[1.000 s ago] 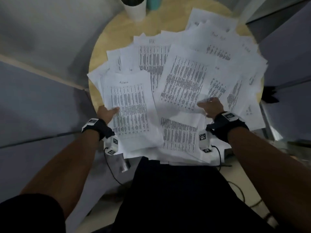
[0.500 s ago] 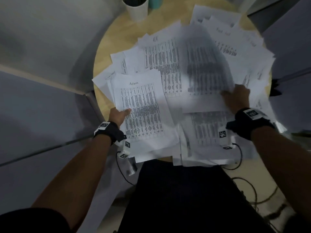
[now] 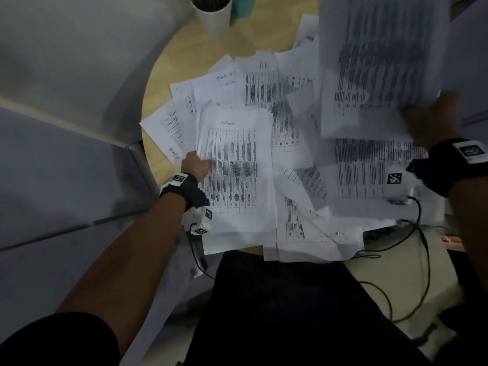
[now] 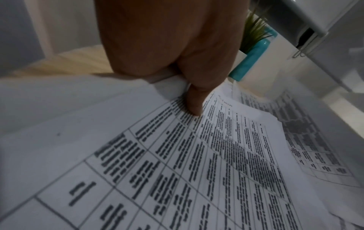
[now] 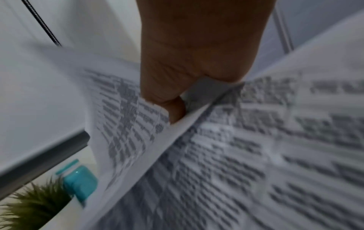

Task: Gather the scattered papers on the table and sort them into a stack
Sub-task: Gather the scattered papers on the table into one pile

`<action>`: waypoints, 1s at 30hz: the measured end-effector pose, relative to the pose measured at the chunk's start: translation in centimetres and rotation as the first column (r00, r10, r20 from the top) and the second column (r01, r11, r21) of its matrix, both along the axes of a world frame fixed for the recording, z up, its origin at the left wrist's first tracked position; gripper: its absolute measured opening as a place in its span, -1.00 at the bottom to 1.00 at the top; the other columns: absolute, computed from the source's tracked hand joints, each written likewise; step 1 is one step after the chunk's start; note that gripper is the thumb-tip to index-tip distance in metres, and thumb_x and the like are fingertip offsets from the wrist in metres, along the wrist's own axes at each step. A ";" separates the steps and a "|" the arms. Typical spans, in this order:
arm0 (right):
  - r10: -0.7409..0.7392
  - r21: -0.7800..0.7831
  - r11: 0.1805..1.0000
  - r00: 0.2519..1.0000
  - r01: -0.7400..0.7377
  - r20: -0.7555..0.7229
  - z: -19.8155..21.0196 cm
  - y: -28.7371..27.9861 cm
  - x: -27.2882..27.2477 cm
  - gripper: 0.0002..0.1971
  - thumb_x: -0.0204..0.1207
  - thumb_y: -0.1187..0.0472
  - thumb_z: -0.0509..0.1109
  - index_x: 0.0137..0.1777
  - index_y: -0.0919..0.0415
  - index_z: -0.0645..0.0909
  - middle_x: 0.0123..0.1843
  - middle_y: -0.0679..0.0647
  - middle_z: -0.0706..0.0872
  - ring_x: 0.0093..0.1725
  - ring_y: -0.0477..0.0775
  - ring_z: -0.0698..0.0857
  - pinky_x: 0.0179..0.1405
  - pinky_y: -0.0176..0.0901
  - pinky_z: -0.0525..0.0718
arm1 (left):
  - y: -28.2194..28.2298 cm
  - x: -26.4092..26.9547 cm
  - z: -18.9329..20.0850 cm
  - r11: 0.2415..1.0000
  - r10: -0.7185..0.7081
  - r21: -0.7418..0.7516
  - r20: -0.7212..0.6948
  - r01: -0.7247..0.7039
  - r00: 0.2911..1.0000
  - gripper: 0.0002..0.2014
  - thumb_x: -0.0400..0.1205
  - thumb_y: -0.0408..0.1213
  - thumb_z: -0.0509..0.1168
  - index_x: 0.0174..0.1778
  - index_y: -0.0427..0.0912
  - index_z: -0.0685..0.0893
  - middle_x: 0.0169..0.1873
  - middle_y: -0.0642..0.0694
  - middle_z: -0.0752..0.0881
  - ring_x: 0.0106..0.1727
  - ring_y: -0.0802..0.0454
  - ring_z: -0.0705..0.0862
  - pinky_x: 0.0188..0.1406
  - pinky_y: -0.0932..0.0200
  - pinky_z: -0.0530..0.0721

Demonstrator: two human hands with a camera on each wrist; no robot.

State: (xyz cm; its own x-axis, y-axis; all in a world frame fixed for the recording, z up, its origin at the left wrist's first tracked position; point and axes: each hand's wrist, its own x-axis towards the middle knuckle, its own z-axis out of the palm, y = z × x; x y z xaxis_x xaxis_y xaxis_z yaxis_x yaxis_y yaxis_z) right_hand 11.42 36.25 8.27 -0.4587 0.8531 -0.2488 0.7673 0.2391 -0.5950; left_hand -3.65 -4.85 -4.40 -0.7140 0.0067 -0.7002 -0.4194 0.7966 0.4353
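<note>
Papers [image 3: 298, 180]: strewn on table [image 3: 184, 62], between both hands.
Left hand [image 3: 196, 165]: thumb on top, pinching stack [image 3: 237, 167] at its left edge.
Right hand [image 3: 433, 122]: pinching blurred sheet [image 3: 377, 62], held above papers.

The right hand [image 3: 433, 122], which rested on a printed sheet [image 3: 380, 62] at the middle of the pile one second ago, has pinched that sheet at its near edge and raised it up and to the right. The sheet now hangs above the papers [image 3: 298, 122] it formerly covered on the worktop [image 3: 200, 56].
</note>
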 end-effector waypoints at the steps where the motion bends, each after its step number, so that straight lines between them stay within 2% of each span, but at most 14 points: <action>1: -0.022 0.012 1.000 0.999 0.023 -0.042 0.1 0.0 0.0 -0.20 0.33 -0.18 0.42 0.40 0.43 0.45 0.35 0.30 0.60 0.25 0.19 0.62 0.29 0.17 0.63 | 0.7 0.2 0.1 1.000 -0.015 -0.002 -0.004 0.015 1.000 -0.40 0.70 -0.13 0.38 0.51 -0.47 0.40 0.47 -0.39 0.53 0.48 -0.32 0.52 0.36 -0.02 0.53; 6: -0.130 -0.062 0.991 0.980 0.122 -0.152 -0.9 -1.9 -0.5 -0.68 0.47 0.03 0.50 0.12 0.07 0.50 0.28 0.18 0.64 0.20 0.04 0.64 0.29 0.05 0.68 | 4.2 1.5 0.8 0.998 -0.012 0.055 0.031 0.010 0.999 -0.32 0.70 -0.15 0.37 0.61 -0.46 0.27 0.57 -0.37 0.42 0.58 -0.31 0.41 0.47 -0.02 0.45; 7: -0.099 -0.065 0.994 0.987 0.092 -0.129 -1.2 -2.4 -0.4 -0.64 0.44 -0.03 0.51 0.14 0.07 0.53 0.29 0.20 0.67 0.20 0.07 0.67 0.27 0.10 0.70 | 4.7 1.8 0.6 0.997 -0.002 0.073 0.052 -0.002 0.999 -0.26 0.70 -0.14 0.38 0.64 -0.46 0.21 0.62 -0.37 0.35 0.62 -0.30 0.36 0.52 -0.04 0.41; 9: -0.035 -0.103 0.994 0.997 0.028 -0.071 -2.6 -2.9 -0.2 -0.45 0.42 -0.04 0.53 0.30 0.28 0.61 0.27 0.27 0.72 0.22 0.19 0.72 0.18 0.16 0.74 | 5.8 2.3 0.5 0.992 0.025 0.117 0.094 -0.036 0.995 -0.17 0.66 -0.13 0.42 0.68 -0.46 0.12 0.66 -0.37 0.28 0.65 -0.29 0.30 0.59 -0.08 0.36; 11: 0.015 -0.185 0.982 0.998 -0.026 -0.061 -3.7 -2.9 -0.2 -0.44 0.48 0.07 0.55 0.38 0.41 0.57 0.26 0.24 0.71 0.22 0.17 0.71 0.11 -0.06 0.71 | 6.6 2.8 0.4 0.987 0.046 0.147 0.108 -0.062 0.993 -0.13 0.64 -0.11 0.45 0.68 -0.45 0.12 0.66 -0.37 0.29 0.65 -0.30 0.31 0.62 -0.12 0.36; 13: 0.033 -0.279 0.959 0.997 -0.053 -0.075 -3.7 -2.6 -0.3 -0.37 0.46 0.05 0.59 0.39 0.42 0.52 0.21 0.12 0.67 0.12 0.07 0.70 -0.03 -0.30 0.65 | 7.2 3.1 0.4 0.987 0.053 0.143 0.101 -0.067 0.993 -0.15 0.65 -0.11 0.44 0.68 -0.45 0.13 0.65 -0.37 0.29 0.65 -0.31 0.31 0.61 -0.12 0.36; 15: 0.088 -0.304 0.946 0.991 -0.116 -0.103 -3.3 -1.5 -0.7 -0.23 0.33 -0.11 0.65 0.36 0.43 0.52 0.22 0.10 0.69 0.03 0.05 0.74 -0.08 -0.22 0.71 | 7.6 3.3 0.5 0.991 0.052 0.119 0.092 -0.063 0.994 -0.18 0.67 -0.11 0.41 0.67 -0.46 0.14 0.65 -0.38 0.30 0.64 -0.32 0.32 0.59 -0.11 0.37; 16: 0.115 -0.284 0.948 0.987 -0.143 -0.114 -3.2 -0.9 -1.0 -0.27 0.37 -0.06 0.65 0.36 0.45 0.54 0.23 0.08 0.68 0.06 0.04 0.72 0.00 -0.17 0.70 | 7.8 3.3 0.5 0.992 0.050 0.111 0.096 -0.061 0.994 -0.19 0.67 -0.10 0.41 0.66 -0.46 0.17 0.63 -0.38 0.33 0.63 -0.32 0.35 0.58 -0.13 0.39; 18: 0.129 -0.171 0.975 0.987 -0.144 -0.093 -3.0 0.0 -1.7 -0.44 0.49 0.13 0.57 0.37 0.48 0.57 0.22 0.09 0.65 0.13 0.02 0.66 0.08 -0.18 0.61 | 8.1 3.4 0.5 0.991 0.063 0.112 0.108 -0.075 0.992 -0.21 0.63 -0.07 0.44 0.61 -0.46 0.27 0.52 -0.37 0.47 0.53 -0.33 0.47 0.50 -0.17 0.50; 21: 0.156 -0.084 0.983 0.985 -0.162 -0.072 -4.7 0.6 -2.7 -0.55 0.52 0.18 0.50 0.32 0.45 0.63 0.19 0.29 0.74 0.11 0.17 0.74 0.00 -0.17 0.65 | 8.8 3.7 -0.3 0.991 0.051 0.119 0.120 -0.065 0.991 -0.32 0.60 -0.06 0.48 0.40 -0.55 0.47 0.05 -0.32 0.67 0.12 -0.23 0.68 0.09 -0.02 0.69; 22: 0.157 -0.090 0.983 0.986 -0.161 -0.048 -5.5 0.8 -2.8 -0.58 0.52 0.19 0.49 0.31 0.44 0.65 0.18 0.33 0.75 0.13 0.23 0.75 0.03 -0.11 0.70 | 9.2 3.9 -0.1 0.990 0.039 0.128 0.133 -0.056 0.990 -0.33 0.61 -0.08 0.47 0.41 -0.57 0.46 0.07 -0.34 0.67 0.12 -0.24 0.68 0.11 -0.01 0.68; 23: 0.157 -0.103 0.982 0.987 -0.158 -0.014 -6.5 1.0 -2.6 -0.59 0.52 0.20 0.48 0.30 0.43 0.65 0.19 0.35 0.75 0.15 0.27 0.75 0.09 -0.03 0.72 | 9.7 4.2 0.2 0.989 0.034 0.138 0.144 -0.054 0.989 -0.30 0.62 -0.09 0.46 0.46 -0.57 0.41 0.25 -0.39 0.64 0.26 -0.27 0.65 0.25 -0.04 0.65; 26: 0.165 -0.208 0.967 0.984 -0.149 0.066 -9.1 0.8 -1.4 -0.54 0.53 0.18 0.49 0.37 0.40 0.58 0.28 0.34 0.71 0.25 0.32 0.70 0.26 0.15 0.68 | 10.7 5.1 0.2 0.974 0.066 0.198 0.206 -0.108 0.976 -0.13 0.62 -0.11 0.48 0.65 -0.50 0.15 0.62 -0.38 0.35 0.61 -0.30 0.39 0.58 -0.12 0.38; 30: 0.250 -0.328 0.924 0.960 -0.198 0.124 -11.2 -0.5 -0.3 -0.43 0.72 0.10 0.26 0.63 0.36 0.27 0.60 0.31 0.43 0.56 0.31 0.43 0.52 0.07 0.41 | 11.8 6.3 0.0 0.942 0.137 0.263 0.266 -0.209 0.954 -0.07 0.52 0.15 0.50 0.61 -0.44 0.36 0.58 -0.30 0.47 0.60 -0.21 0.44 0.53 -0.02 0.35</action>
State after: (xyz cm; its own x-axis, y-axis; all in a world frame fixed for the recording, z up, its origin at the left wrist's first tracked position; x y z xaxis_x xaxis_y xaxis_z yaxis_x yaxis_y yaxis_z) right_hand 11.14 35.78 -2.92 -0.5607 0.6009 -0.5696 0.8063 0.2400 -0.5406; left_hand 2.68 6.98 -4.36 -0.5322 0.1231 -0.8376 -0.6601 0.5591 0.5016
